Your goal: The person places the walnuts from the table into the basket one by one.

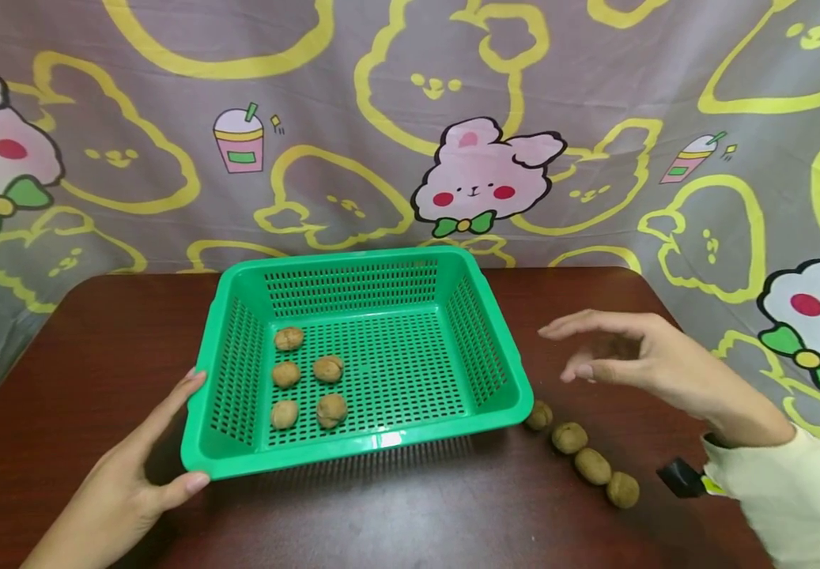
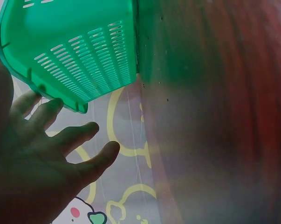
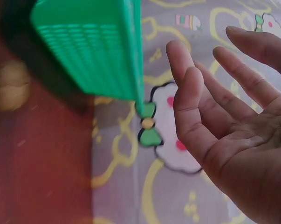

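Observation:
A green plastic basket [image 1: 374,452] with slotted walls stands on the table. Several walnuts [image 1: 328,369] lie on its floor toward the left side. At its left front corner my left hand [image 1: 114,482] grips the rim, thumb at the front and a fingertip on the left side. The left wrist view shows other fingers [image 2: 79,137] spread out away from the basket [image 2: 79,56]. To the right of the basket, my right hand [image 1: 655,359] hovers over the table with loosely bent fingers and nothing in them. Below it, several more walnuts [image 1: 592,466] sit in a slanting row.
The dark reddish-brown table [image 1: 424,514] carries everything. Close behind it hangs a grey cloth [image 1: 353,118] with cartoon prints, which also runs along both sides. The nearest walnut of the row lies partly behind the basket's right front corner.

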`<state>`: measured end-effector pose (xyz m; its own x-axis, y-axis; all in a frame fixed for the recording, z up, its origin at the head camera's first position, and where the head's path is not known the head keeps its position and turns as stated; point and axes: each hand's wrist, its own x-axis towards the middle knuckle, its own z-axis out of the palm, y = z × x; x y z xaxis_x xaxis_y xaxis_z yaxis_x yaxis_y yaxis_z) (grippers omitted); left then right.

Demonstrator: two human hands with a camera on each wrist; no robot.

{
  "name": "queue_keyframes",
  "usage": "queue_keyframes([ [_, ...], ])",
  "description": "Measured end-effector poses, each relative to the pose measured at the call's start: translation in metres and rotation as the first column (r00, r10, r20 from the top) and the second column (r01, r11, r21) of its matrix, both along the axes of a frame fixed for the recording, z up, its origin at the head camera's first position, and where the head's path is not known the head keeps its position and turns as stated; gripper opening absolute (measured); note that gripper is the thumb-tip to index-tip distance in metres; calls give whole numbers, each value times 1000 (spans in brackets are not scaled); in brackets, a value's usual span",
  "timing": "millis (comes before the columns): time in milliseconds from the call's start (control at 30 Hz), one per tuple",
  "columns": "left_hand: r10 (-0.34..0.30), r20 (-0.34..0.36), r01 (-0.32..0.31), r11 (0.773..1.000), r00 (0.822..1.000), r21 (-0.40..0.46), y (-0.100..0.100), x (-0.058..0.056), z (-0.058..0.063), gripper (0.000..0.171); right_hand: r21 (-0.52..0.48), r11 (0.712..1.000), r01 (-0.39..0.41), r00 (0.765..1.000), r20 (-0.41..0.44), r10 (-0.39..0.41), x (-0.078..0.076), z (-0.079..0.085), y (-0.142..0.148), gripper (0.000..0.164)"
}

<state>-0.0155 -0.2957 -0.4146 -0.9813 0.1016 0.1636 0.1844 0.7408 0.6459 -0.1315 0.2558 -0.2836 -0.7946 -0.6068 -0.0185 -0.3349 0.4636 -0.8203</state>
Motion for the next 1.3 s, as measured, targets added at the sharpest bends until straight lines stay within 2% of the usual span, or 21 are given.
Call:
queue_keyframes([
  [100,-3,-5,3,1000,1000,2,0,0,0,110,-20,1000,15,999,31,-14,16,-13,21,41],
  [233,-10,-17,10,1000,1000,18,0,0,-1,110,-44,998,41,991,129,-35,36,-33,48,43],
  [333,-11,-12,11,1000,1000,27,1,0,-2,110,-98,995,28,979,203,-8,47,-53,67,45],
  [433,-5,-1,5,1000,1000,22,0,0,-2,110,-125,992,37,955,296,1,58,-71,84,48],
  [500,-8,-2,8,1000,1000,24,0,0,-1,110,-115,991,63,938,346,-20,64,-81,92,49],
  [600,-15,-21,16,1000,1000,24,0,-1,-1,110,-89,990,112,899,434,-63,71,-91,101,49],
  [700,-17,-23,18,1000,1000,25,0,-1,-1,110,-97,987,128,868,493,-65,76,-99,106,49],
  [733,-17,-21,17,1000,1000,25,0,-1,-2,110,-102,986,131,860,506,-62,77,-101,107,49],
  [933,-7,3,7,1000,1000,27,1,-1,-3,109,-115,980,162,850,520,-80,81,-114,106,46],
  [1067,-10,-9,10,999,1000,31,1,-1,-2,110,-119,975,190,832,546,-95,82,-119,106,47],
  [1300,-11,-10,11,999,1000,31,1,-1,-2,110,-133,969,210,844,525,-111,85,-127,105,52],
])
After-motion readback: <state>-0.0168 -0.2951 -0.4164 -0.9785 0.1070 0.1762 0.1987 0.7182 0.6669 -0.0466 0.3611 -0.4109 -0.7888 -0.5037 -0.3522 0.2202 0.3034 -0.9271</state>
